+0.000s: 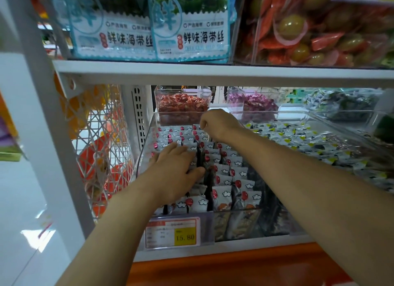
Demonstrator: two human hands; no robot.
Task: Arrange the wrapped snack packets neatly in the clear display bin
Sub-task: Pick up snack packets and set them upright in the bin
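You have a bright, even view with cool white light from above and in front. The floor [32,232] at your left is washed out, with white glare patches. Under the shelf [213,71] the back row sits in softer shade. Shadows on the packets [226,194] are faint, and the bin [234,213] wall carries pale reflections. Focus is best at centre. The tag [172,232] text is mostly smeared, and the bags [191,36] up top and your far right edge look soft. Straight shelf lines bow toward the edges.
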